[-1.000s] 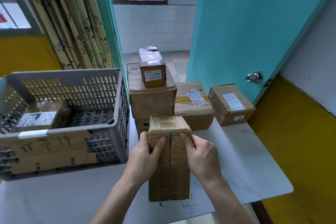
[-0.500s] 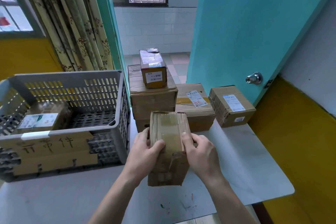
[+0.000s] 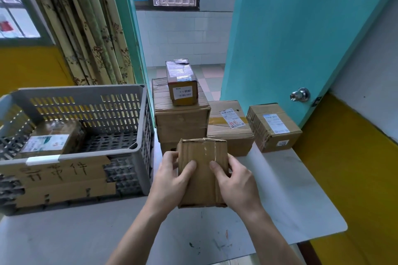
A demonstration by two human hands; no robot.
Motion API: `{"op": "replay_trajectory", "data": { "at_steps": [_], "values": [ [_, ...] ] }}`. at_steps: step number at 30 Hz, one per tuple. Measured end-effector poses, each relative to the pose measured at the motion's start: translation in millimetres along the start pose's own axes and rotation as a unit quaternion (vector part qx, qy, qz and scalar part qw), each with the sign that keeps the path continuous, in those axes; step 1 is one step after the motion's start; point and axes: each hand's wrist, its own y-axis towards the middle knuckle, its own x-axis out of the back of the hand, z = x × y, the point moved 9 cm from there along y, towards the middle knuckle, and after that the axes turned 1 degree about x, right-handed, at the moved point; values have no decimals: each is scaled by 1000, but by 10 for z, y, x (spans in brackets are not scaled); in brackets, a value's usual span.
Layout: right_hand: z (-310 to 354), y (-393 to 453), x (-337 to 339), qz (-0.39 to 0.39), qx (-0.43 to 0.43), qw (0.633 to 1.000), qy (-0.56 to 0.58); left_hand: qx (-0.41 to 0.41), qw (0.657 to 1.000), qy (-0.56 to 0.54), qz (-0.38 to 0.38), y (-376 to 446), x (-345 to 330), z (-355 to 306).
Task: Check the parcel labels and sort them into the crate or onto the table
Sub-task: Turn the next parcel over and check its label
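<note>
Both hands' fingers (image 3: pixel 185 168) grip a parcel (image 3: pixel 202 174), its label hidden.

Held parcel (image 3: pixel 202 175): matt brown corrugated cardboard, creased, a glossy clear tape strip down it. The crate (image 3: pixel 120 112) is grey perforated plastic, rough cardboard signs taped across its front. The surface (image 3: pixel 290 196) looks pale, smooth, scuffed. Shiny metal doorknob (image 3: pixel 300 94) on a matt teal door.

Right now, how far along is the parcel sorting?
Done: one parcel lies in the crate. In hand: both hands hold a box, no label showing. Left: four stacked boxes behind on the table.
</note>
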Motion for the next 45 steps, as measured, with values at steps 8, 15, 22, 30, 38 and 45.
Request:
{"op": "replay_trajectory", "data": {
  "at_steps": [8,15,22,30,38,45],
  "values": [
    [-8,-30,6,12,-6,1000,24,-29,999,14,12,-15,9,-62],
    [50,-38,49,15,27,999,-14,-7,1000,-15,26,-72,-29,-77],
    [-13,-167,-49,54,-44,994,84,28,999,0,-17,-38,34,-92],
    [-80,-100,28,7,-77,994,83,57,998,-21,3,-30,-20,-13],
    [43,-91,-80,40,-29,998,44,44,999,-26,-4,-14,8,120],
    [20,-69,-66,10,0,1000,13,25,999,-16,-18,-20,15,48]
  ]
}}
